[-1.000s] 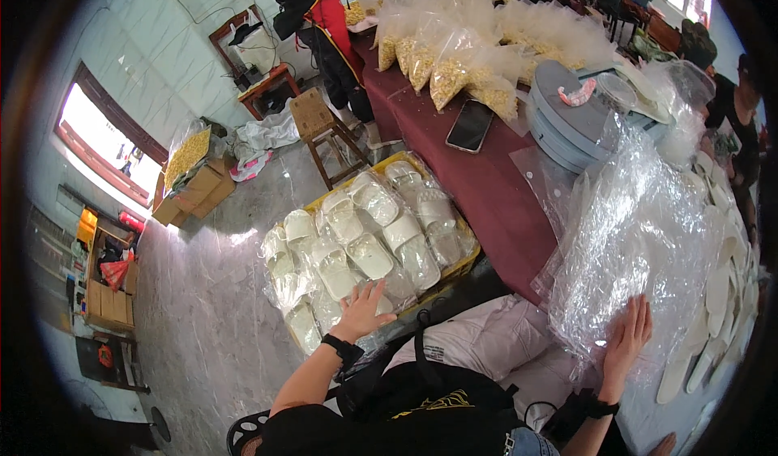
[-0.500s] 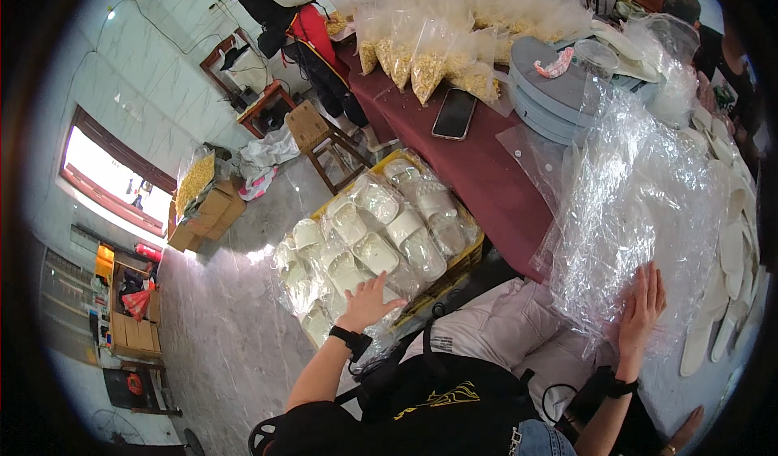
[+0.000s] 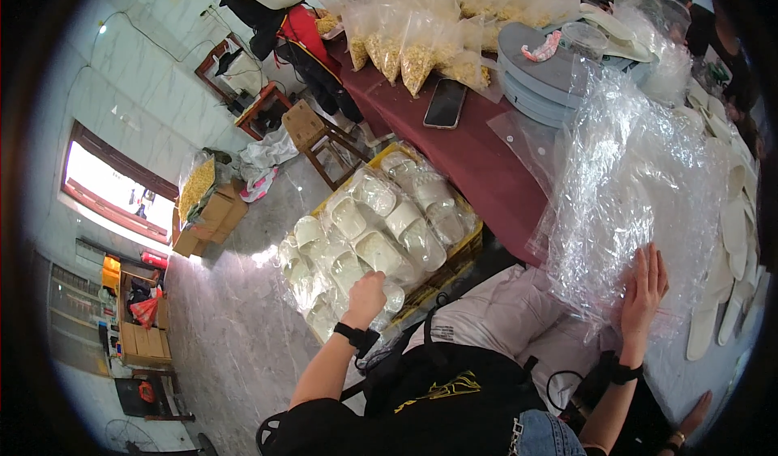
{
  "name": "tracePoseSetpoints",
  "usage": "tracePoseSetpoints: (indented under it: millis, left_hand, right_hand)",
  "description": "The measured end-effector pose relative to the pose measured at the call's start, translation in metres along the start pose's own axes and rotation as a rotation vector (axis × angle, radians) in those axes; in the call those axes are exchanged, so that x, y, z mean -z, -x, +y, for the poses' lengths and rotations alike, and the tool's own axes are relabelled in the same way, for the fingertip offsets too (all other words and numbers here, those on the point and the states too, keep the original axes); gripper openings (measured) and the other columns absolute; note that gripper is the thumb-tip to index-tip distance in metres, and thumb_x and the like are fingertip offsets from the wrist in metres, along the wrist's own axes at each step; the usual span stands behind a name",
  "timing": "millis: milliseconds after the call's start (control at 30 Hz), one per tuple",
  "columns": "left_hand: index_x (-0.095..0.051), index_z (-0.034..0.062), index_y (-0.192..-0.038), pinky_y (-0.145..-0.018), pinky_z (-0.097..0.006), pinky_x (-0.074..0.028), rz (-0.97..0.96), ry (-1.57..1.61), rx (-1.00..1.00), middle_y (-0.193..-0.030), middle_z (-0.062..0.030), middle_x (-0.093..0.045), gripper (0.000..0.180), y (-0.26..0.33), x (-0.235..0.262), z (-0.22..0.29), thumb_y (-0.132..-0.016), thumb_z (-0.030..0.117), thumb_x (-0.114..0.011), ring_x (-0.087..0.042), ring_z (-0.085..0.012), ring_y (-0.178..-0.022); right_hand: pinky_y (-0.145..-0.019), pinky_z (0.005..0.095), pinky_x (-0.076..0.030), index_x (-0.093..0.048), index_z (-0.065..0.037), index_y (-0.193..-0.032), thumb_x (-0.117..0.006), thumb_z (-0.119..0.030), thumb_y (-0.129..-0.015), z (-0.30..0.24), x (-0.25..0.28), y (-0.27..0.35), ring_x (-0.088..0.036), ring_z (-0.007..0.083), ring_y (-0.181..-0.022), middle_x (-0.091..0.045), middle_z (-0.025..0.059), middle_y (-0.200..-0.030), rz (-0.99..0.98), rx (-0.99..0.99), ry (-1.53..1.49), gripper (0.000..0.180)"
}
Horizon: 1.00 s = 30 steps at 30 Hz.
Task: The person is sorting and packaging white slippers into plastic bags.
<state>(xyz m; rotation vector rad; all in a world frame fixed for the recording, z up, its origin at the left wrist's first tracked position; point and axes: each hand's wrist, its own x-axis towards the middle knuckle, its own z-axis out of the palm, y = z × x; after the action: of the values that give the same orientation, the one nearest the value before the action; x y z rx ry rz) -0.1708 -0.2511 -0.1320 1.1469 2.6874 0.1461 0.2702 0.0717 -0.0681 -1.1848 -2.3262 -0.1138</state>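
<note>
My left hand point(image 3: 366, 298) is closed, its fingers curled down over white slippers point(image 3: 379, 252) in clear plastic packaging. Whatever its fingertips pinch is hidden beneath the hand. The slippers lie in rows in a yellow crate point(image 3: 463, 255) to the left of my lap. My right hand point(image 3: 646, 290) rests flat, fingers stretched out, on the near edge of a stack of shiny clear plastic bags point(image 3: 628, 189) on the table at my right.
A phone point(image 3: 446, 103) lies on the dark red tablecloth point(image 3: 494, 172), near filled bags point(image 3: 416, 59) of yellow pieces. Grey round discs point(image 3: 531, 71) are stacked beyond the plastic. White soles point(image 3: 733, 237) lie at right. Another person point(image 3: 296, 31) stands far left; someone's hand point(image 3: 695, 414) shows lower right.
My left hand has gone from spread fingers to curled ones over the slippers. My right hand stays flat on the plastic bags. The view has shifted slightly.
</note>
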Motion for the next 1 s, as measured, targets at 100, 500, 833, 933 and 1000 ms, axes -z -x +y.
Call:
tracePoseSetpoints:
  millis: [100,500,833,933,1000]
  left_hand:
    - [-0.067,0.0049,-0.107,-0.081,-0.053,-0.054,-0.019,0.055,-0.078,-0.097,-0.0225,-0.068,0.031,0.013,-0.006,0.011,-0.078,-0.002,-0.057,-0.068,-0.0449,-0.091]
    - [-0.070,0.0037,-0.101,-0.074,-0.046,-0.054,-0.174,0.198,-0.119,-0.087,-0.0196,-0.071,0.023,-0.041,-0.019,-0.049,-0.087,0.022,-0.072,-0.070,-0.0384,-0.085]
    - [-0.069,0.0047,-0.095,-0.075,-0.048,-0.056,-0.023,-0.196,0.014,-0.091,-0.0187,-0.073,0.034,-0.061,-0.053,-0.042,-0.082,0.036,-0.075,-0.072,-0.0363,-0.088]
    - [-0.069,0.0047,-0.098,-0.075,-0.047,-0.056,0.065,-0.256,-0.061,-0.091,-0.0176,-0.072,0.026,-0.057,-0.053,-0.038,-0.083,0.027,-0.072,-0.072,-0.0356,-0.088]
    - [-0.068,0.0043,-0.099,-0.076,-0.047,-0.056,0.099,-0.302,-0.117,-0.090,-0.0168,-0.072,0.023,-0.055,-0.048,-0.033,-0.084,0.021,-0.070,-0.072,-0.0358,-0.087]
  right_hand:
    - [-0.116,0.0444,-0.029,-0.053,-0.010,-0.145,-0.055,-0.004,-0.097,0.001,-0.001,0.001,-0.042,0.0337,-0.142,-0.047,0.0110,-0.154,0.005,0.010,-0.004,0.049]
    - [-0.116,0.0458,-0.029,-0.054,-0.011,-0.145,-0.056,-0.010,-0.099,0.000,0.001,0.000,-0.041,0.0338,-0.143,-0.046,0.0098,-0.155,-0.008,0.009,-0.002,0.047]
    - [-0.116,0.0451,-0.030,-0.055,-0.008,-0.144,-0.054,-0.005,-0.097,0.001,-0.002,-0.002,-0.042,0.0338,-0.142,-0.048,0.0114,-0.154,0.011,0.019,-0.005,0.047]
    - [-0.117,0.0463,-0.030,-0.055,-0.008,-0.144,-0.054,-0.005,-0.098,0.002,-0.001,-0.001,-0.042,0.0350,-0.142,-0.048,0.0121,-0.153,0.013,0.028,0.003,0.046]
    - [-0.117,0.0467,-0.030,-0.055,-0.008,-0.144,-0.054,-0.006,-0.098,0.002,-0.001,0.000,-0.042,0.0355,-0.142,-0.048,0.0124,-0.153,0.008,0.023,-0.003,0.046]
